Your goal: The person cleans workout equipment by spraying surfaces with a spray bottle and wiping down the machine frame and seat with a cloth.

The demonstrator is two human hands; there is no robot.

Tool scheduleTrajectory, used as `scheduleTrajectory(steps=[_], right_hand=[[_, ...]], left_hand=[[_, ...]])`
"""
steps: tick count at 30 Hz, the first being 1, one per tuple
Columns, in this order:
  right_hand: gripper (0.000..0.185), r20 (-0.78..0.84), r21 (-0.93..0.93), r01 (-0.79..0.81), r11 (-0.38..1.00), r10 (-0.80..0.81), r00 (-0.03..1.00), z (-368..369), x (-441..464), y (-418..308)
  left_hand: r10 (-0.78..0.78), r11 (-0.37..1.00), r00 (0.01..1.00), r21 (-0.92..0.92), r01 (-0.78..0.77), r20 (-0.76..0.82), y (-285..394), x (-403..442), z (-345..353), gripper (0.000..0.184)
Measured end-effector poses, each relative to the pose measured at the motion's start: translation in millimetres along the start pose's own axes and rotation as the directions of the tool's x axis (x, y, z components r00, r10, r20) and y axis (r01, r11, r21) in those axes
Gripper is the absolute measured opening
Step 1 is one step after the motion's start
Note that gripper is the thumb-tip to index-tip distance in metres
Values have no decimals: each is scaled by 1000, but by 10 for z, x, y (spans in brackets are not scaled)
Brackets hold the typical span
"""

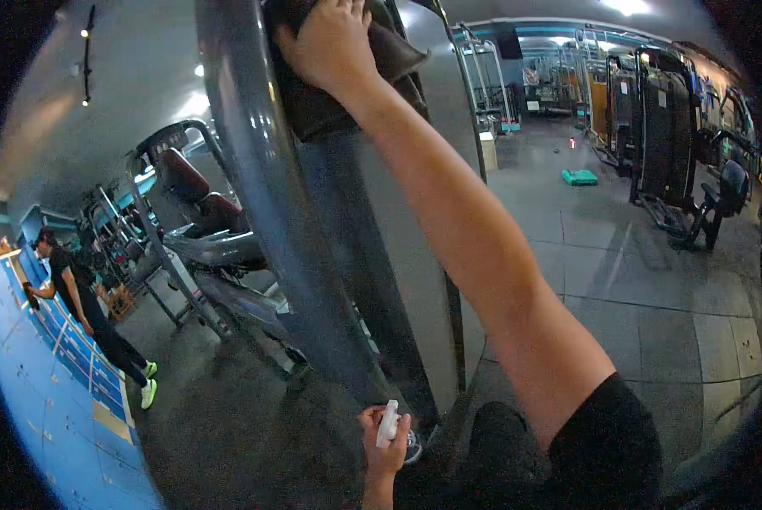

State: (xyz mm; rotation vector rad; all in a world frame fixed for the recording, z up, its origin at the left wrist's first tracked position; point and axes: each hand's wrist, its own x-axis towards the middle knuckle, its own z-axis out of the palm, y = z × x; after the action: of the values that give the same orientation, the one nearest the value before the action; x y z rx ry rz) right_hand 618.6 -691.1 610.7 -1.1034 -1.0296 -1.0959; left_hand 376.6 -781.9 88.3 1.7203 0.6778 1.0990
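My right hand (334, 42) reaches up to the top of a tall grey machine upright (262, 170). It presses on a bunched dark cloth (394, 55), its fingers bent over the fabric and partly cut off by the upper edge of the view. A loose corner of the cloth sticks out to the right. Low in the middle, my left hand (385, 450) is closed around a small white object (388, 423) that looks like the trigger head of a spray bottle. Whatever lies below that head is hidden by the hand.
A person (84, 297) in dark clothes stands at blue lockers (41, 408) on the left. Behind the upright is a padded exercise machine (194, 195). Farther right, a green item (580, 178) lies on the floor (602, 255) near a black weight machine (666, 136).
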Motion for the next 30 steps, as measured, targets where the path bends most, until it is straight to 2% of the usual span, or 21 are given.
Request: scheduleTrajectory(steps=[2, 4, 5, 6, 7, 8, 10, 12, 13, 15, 17, 19, 20, 22, 23, 24, 25, 27, 28, 29, 30], right_hand=[[102, 10, 28, 13, 1000, -13, 1000, -133, -179, 15], [104, 4, 126, -97, 987, 97, 995, -335, -603, 12], [104, 39, 123, -137, 983, 134, 990, -403, -878, 77], [102, 47, 113, -115, 987, 111, 993, -470, -1184, 170], [100, 66, 103, -103, 989, 96, 993, -547, -1548, 251], [100, 117, 97, -152, 984, 140, 983, -621, -1933, 320], [113, 88, 130, -102, 986, 91, 992, -765, -2776, 446], [119, 166, 143, -210, 967, 186, 968, -947, -3591, 527], [125, 183, 158, -257, 953, 227, 957, -1036, -3959, 558], [118, 269, 160, -335, 929, 286, 920, -1296, -4752, 552], [128, 349, 86, -365, 927, 316, 882, -1508, -5716, 642], [129, 503, -19, -548, 836, 482, 718, -1744, -6521, 658], [129, 500, -8, -543, 840, 474, 725, -1781, -6604, 696], [127, 580, -82, -589, 804, 519, 628, -1835, -6683, 643], [127, 575, -70, -586, 807, 513, 638, -1823, -6701, 612], [126, 555, -96, -556, 826, 508, 659, -1779, -6661, 604], [126, 534, -122, -516, 848, 494, 686, -1708, -6470, 640], [121, 503, -21, -415, 910, 368, 782, -1555, -5939, 707], [118, 470, 23, -326, 945, 277, 838, -1412, -5508, 776], [116, 431, 140, -217, 966, 138, 892, -1336, -4894, 709], [121, 391, 160, -159, 974, 86, 916, -1198, -4334, 663]], left_hand=[[-29, 999, 1000, -45, 29, -1, 15, -20, 45, 49], [-52, 998, 999, -28, 52, 6, -7, -45, 34, 51], [129, 958, 991, 253, -133, 32, -195, -46, -19, 54], [283, 810, 951, 500, -306, 124, -414, -51, -61, 56], [141, 983, 986, 102, -149, 84, -482, -115, -77, 56], [-15, 947, 997, -320, 38, 75, -467, -132, -56, 56], [11, 997, 1000, -75, -11, 1, -213, -98, 15, 48], [12, 996, 999, 93, -15, 43, 112, -52, -16, 46], [-114, 994, 993, 3, 114, 45, 109, -57, -18, 44], [-110, 994, 993, 16, 110, 43, 239, -47, 13, 45], [-47, 992, 998, -112, 52, 53, 279, -34, 54, 45], [-18, 1000, 998, -12, 19, 54, 251, -1, 1, 45], [-40, 998, 998, -43, 42, 42, 240, 35, 20, 44], [-63, 996, 998, -67, 65, 22, 252, 16, 26, 43], [16, 997, 1000, 81, -18, 14, 293, 10, 33, 43], [103, 969, 995, 224, -104, 18, 317, 39, 26, 43], [130, 968, 992, 217, -129, 11, 294, 84, 38, 43], [-71, 997, 997, -23, 72, 42, 199, 12, 27, 44], [-9, 1000, 1000, 6, 9, 6, 136, 15, 45, 43], [-24, 1000, 1000, 5, 24, 15, 149, -14, 35, 43], [-5, 1000, 1000, 25, 5, 19, 163, 16, 26, 43]])
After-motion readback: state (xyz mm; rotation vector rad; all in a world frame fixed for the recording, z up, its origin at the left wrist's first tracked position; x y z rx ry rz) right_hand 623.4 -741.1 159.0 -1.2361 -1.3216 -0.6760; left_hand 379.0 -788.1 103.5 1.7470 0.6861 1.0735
